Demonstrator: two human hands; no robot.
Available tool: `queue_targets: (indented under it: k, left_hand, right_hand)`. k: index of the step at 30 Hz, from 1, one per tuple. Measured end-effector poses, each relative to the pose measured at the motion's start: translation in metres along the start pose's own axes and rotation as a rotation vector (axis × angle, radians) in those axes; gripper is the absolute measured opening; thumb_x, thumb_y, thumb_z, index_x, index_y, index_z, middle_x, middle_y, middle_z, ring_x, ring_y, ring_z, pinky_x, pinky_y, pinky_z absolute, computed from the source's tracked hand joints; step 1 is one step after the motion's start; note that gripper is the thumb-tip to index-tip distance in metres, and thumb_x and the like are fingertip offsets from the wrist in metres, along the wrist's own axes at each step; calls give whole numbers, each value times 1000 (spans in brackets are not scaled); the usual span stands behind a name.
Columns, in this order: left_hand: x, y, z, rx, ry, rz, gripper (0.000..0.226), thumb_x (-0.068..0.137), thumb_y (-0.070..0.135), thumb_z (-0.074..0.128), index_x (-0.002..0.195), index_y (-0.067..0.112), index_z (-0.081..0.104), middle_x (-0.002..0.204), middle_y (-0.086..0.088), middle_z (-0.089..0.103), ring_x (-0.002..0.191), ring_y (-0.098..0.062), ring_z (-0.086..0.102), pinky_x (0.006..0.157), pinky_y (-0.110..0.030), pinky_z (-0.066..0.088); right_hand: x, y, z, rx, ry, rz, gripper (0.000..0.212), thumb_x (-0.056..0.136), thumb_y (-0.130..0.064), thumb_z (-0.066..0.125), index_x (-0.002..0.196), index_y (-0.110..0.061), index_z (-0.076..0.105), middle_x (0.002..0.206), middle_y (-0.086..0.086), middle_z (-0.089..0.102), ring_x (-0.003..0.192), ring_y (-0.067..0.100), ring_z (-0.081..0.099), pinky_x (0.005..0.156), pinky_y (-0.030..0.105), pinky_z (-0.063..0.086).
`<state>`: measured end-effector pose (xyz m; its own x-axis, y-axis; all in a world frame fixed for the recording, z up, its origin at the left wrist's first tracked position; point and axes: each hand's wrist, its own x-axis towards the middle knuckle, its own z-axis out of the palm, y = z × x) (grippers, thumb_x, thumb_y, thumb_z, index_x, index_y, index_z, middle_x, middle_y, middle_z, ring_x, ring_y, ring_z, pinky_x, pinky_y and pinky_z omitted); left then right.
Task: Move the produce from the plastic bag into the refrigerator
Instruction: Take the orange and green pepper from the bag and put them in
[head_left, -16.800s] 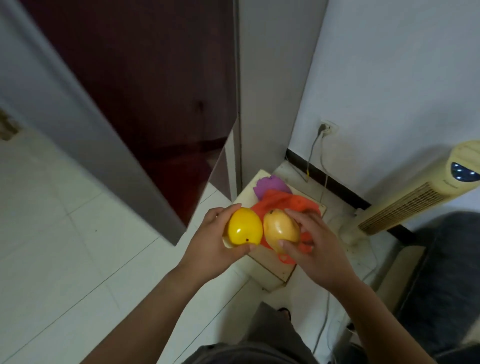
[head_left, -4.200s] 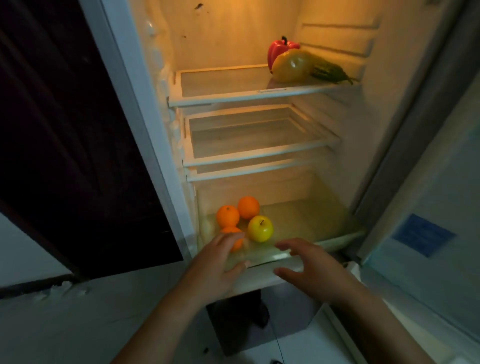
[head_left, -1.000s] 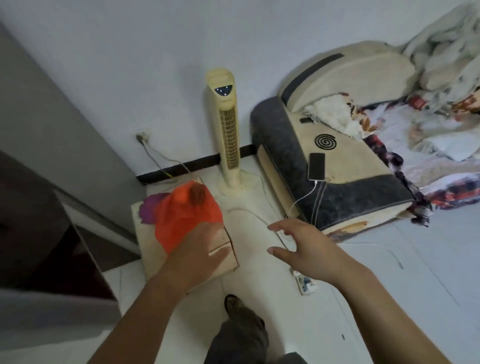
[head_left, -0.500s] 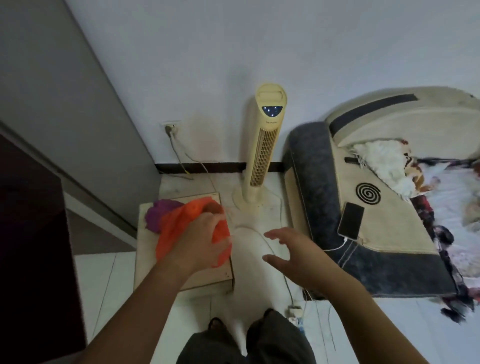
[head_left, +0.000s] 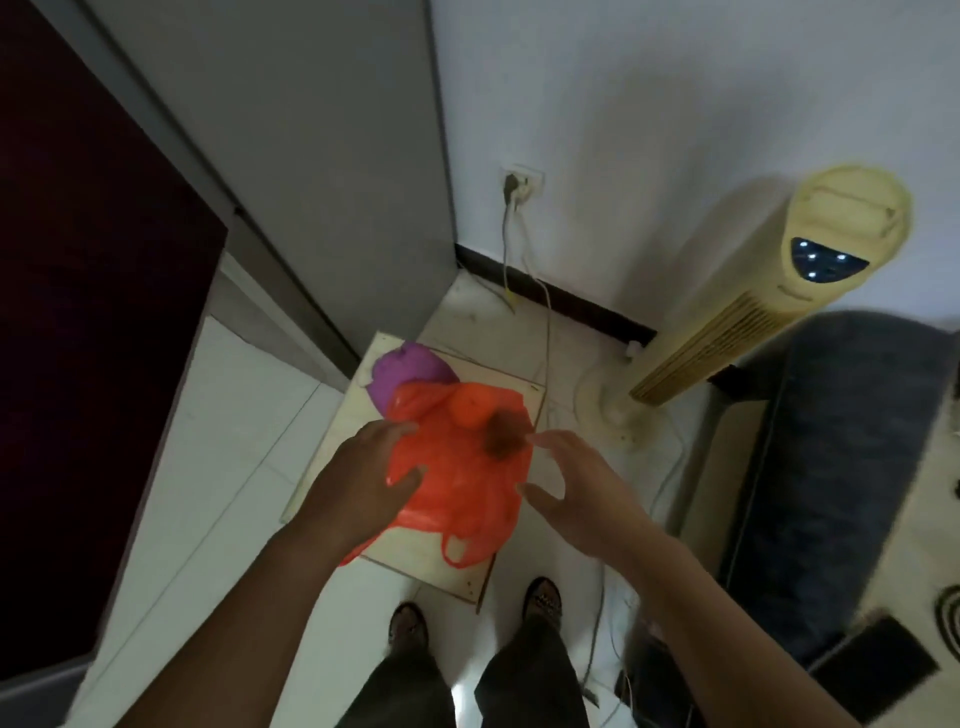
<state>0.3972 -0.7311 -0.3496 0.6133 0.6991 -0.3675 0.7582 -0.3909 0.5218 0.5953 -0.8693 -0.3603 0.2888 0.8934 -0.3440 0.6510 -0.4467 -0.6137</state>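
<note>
An orange plastic bag (head_left: 467, 488) lies crumpled on a low pale wooden box (head_left: 441, 564) on the floor. Through the bag show a round orange fruit (head_left: 472, 410) and a brown piece of produce (head_left: 504, 441). A purple item (head_left: 410, 371) sits on the box just behind the bag. My left hand (head_left: 363, 480) rests on the bag's left side, its thumb and fingers spread over the plastic. My right hand (head_left: 571, 493) hovers at the bag's right edge, fingers spread and holding nothing. The refrigerator (head_left: 332, 156) stands to the left, its dark red door (head_left: 78, 312) swung out.
A cream tower fan (head_left: 753, 312) stands right of the box, with cables running to a wall socket (head_left: 519, 187). A grey sofa (head_left: 841, 467) fills the right side. My feet (head_left: 543, 597) stand on white floor tiles in front of the box.
The view has swung left and down over the box. My left hand slid to the bag's left side, and my right hand moved in beside the bag.
</note>
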Motion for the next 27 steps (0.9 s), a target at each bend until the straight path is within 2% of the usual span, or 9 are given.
queue_targets:
  k: [3, 5, 8, 10, 12, 15, 20, 23, 27]
  left_hand:
    - [39, -14, 32, 31, 2, 37, 62, 76, 57, 44, 129, 25, 50, 131, -2, 51, 118, -21, 49, 99, -35, 40]
    - [70, -27, 55, 102, -11, 102, 69, 74, 59, 37, 129, 22, 51, 132, -8, 52, 120, -27, 49, 102, -39, 39]
    - [122, -43, 82, 218, -58, 202, 67, 75, 59, 38, 129, 21, 52, 134, -11, 52, 123, -31, 48, 102, -45, 39]
    - [155, -48, 92, 265, -95, 240, 65, 77, 58, 41, 129, 21, 52, 134, -12, 51, 122, -32, 48, 101, -48, 40]
    - [181, -48, 99, 296, -93, 268, 61, 79, 52, 48, 129, 17, 52, 137, -15, 48, 124, -34, 45, 102, -46, 40]
    - [212, -50, 111, 338, -61, 288, 55, 86, 42, 57, 136, 22, 43, 148, -7, 33, 134, -26, 31, 107, -36, 31]
    - [235, -66, 130, 324, -188, 228, 65, 89, 45, 53, 145, 28, 25, 155, -5, 19, 140, -24, 23, 112, -34, 22]
    - [233, -72, 138, 364, -295, 238, 71, 88, 44, 55, 147, 27, 18, 155, -7, 19, 137, -27, 29, 111, -34, 28]
    - [224, -84, 153, 349, -259, 249, 74, 83, 37, 63, 145, 24, 25, 149, -11, 29, 126, -30, 42, 102, -34, 37]
  right_hand:
    - [41, 32, 16, -51, -78, 2, 59, 90, -41, 52, 142, -24, 30, 148, -3, 31, 134, 15, 28, 107, 26, 24]
    - [67, 53, 32, -85, -117, 19, 62, 90, -44, 51, 144, -25, 26, 152, -2, 24, 138, 18, 22, 111, 32, 22]
    - [98, 83, 56, -102, -167, 62, 63, 89, -48, 50, 144, -30, 24, 153, -1, 21, 138, 20, 24, 110, 38, 29]
    - [112, 95, 67, -76, -146, 92, 63, 88, -47, 52, 143, -30, 26, 154, 1, 17, 134, 21, 33, 105, 38, 37]
    - [122, 101, 78, -10, -62, 108, 60, 87, -41, 55, 140, -27, 32, 154, 2, 11, 124, 22, 45, 95, 33, 45]
    - [135, 105, 94, 40, 9, 123, 57, 87, -35, 58, 137, -23, 34, 153, 3, 9, 123, 22, 45, 87, 26, 41]
    - [155, 112, 118, 99, 5, 140, 65, 85, -40, 59, 141, -25, 28, 151, 2, 14, 133, 23, 32, 101, 36, 38]
    - [162, 110, 128, 78, -22, 145, 70, 85, -45, 57, 143, -23, 24, 150, 1, 18, 133, 22, 30, 103, 36, 35]
    - [166, 112, 138, 23, -49, 157, 72, 83, -42, 61, 143, -25, 24, 150, -1, 20, 132, 22, 31, 101, 36, 36]
